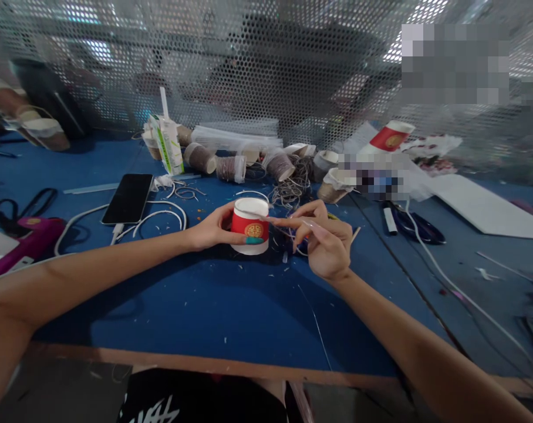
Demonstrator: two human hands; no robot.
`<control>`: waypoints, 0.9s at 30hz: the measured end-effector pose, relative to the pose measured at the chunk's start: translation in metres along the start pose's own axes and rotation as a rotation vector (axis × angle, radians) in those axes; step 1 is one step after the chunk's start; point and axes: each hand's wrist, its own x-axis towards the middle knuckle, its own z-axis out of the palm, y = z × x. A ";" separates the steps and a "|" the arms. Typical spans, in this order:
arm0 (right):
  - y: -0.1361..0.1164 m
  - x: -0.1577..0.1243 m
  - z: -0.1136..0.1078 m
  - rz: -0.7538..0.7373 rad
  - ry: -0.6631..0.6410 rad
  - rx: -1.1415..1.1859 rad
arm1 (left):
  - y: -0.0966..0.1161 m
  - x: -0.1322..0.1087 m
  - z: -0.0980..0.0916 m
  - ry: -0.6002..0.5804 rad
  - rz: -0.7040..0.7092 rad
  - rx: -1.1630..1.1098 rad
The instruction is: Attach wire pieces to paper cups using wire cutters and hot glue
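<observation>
My left hand (pixel 218 229) is wrapped around a white paper cup (pixel 250 248) with a red band and a round gold emblem. Its thumb, with a teal tip, lies across the front of the band. The cup stands upright just above or on the blue table, and a thin white handle arches behind its rim. From the right, my right hand (pixel 328 238) points its index finger at the cup's side, at or touching the band. Its other fingers are bent and apart, with nothing visible in them. Partly hidden behind this hand lies a dark blue and yellow item (pixel 290 238).
Several twine-wrapped cups (pixel 199 158) and a tangle of grey cord (pixel 292 191) lie along the mesh screen (pixel 293 70). A phone (pixel 128 198) with a white cable is at left. Another red-banded cup (pixel 392 136) and blue-handled scissors (pixel 425 230) are at right.
</observation>
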 end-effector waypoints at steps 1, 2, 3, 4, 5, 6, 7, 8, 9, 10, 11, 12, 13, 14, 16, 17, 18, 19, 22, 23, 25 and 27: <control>-0.001 0.000 0.000 0.006 -0.003 0.001 | 0.000 0.000 0.000 -0.006 0.004 -0.012; -0.001 0.000 0.000 0.010 -0.009 0.002 | 0.000 0.000 0.000 -0.010 0.008 -0.021; -0.002 0.001 0.001 0.012 -0.012 0.001 | 0.000 0.000 0.000 -0.011 0.009 -0.026; -0.003 0.001 0.001 0.014 -0.010 -0.003 | 0.000 0.000 0.000 -0.010 0.009 -0.028; -0.003 0.001 0.001 0.015 -0.004 -0.008 | 0.000 0.000 0.000 -0.010 0.008 -0.030; -0.003 0.001 0.001 0.017 0.005 -0.012 | 0.000 0.000 0.000 -0.011 0.007 -0.033; -0.004 0.001 0.002 0.020 0.017 -0.013 | 0.000 0.000 0.000 -0.016 0.007 -0.035; -0.004 0.001 0.002 0.022 0.030 -0.012 | -0.001 0.000 -0.001 -0.022 0.009 -0.038; -0.004 0.001 0.002 0.023 0.042 -0.010 | -0.001 0.000 -0.001 -0.029 0.011 -0.040; -0.004 0.001 0.002 0.024 0.053 -0.008 | -0.001 0.000 -0.002 -0.034 0.014 -0.040; -0.003 0.001 0.002 0.023 0.063 -0.006 | -0.001 0.000 -0.002 -0.039 0.016 -0.039; -0.003 0.001 0.002 0.024 0.069 -0.005 | -0.001 0.000 -0.002 -0.042 0.016 -0.039; -0.003 0.001 0.002 0.022 0.070 -0.001 | -0.001 0.000 -0.002 -0.042 0.017 -0.041; -0.002 0.001 0.002 0.020 0.070 0.003 | -0.001 0.000 -0.002 -0.042 0.015 -0.042; -0.002 0.001 0.002 0.012 0.069 0.006 | -0.001 0.000 -0.002 -0.039 0.011 -0.044; -0.001 0.001 0.002 0.010 0.071 0.004 | -0.001 0.000 -0.002 -0.036 0.008 -0.045; -0.001 0.001 0.002 0.011 0.076 0.000 | -0.001 0.000 -0.002 -0.033 0.006 -0.045; -0.001 0.001 0.002 0.014 0.086 -0.008 | -0.001 0.000 -0.002 -0.031 0.004 -0.045; -0.001 0.002 0.002 0.033 0.136 -0.030 | -0.002 -0.001 -0.002 -0.027 0.000 -0.046; -0.001 0.002 0.002 0.036 0.161 -0.033 | -0.002 -0.001 -0.002 -0.028 0.000 -0.046; -0.002 0.002 0.003 0.034 0.191 -0.021 | -0.002 0.000 -0.002 -0.030 0.000 -0.045; -0.003 0.001 0.003 0.030 0.142 0.005 | -0.002 0.000 -0.002 -0.032 0.003 -0.044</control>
